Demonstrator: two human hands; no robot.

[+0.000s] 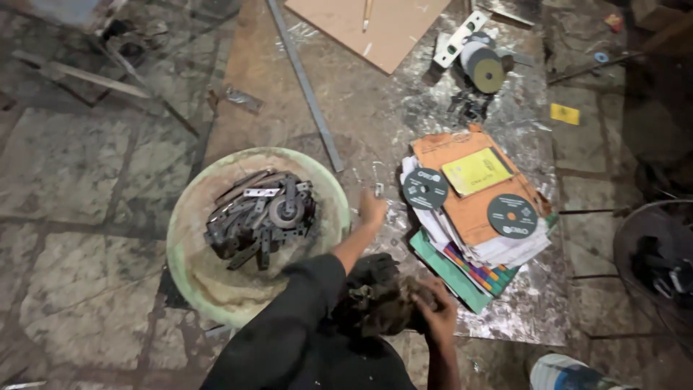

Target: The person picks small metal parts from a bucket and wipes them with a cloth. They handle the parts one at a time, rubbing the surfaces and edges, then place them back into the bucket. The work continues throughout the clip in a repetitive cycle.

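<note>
My left hand (372,209) reaches out loosely closed, holding nothing I can make out, just beside the green basin (189,217) of metal strips (260,217) — while my right hand (433,307) clutches a dark rag (375,292) — sorting looks barely begun.

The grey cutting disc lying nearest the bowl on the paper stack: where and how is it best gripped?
Probably by its rim. The grey cutting disc lies flat on the paper stack, its left edge overhanging the papers toward the left hand. Pinch that edge from the left, thumb on top and fingers underneath.
</note>
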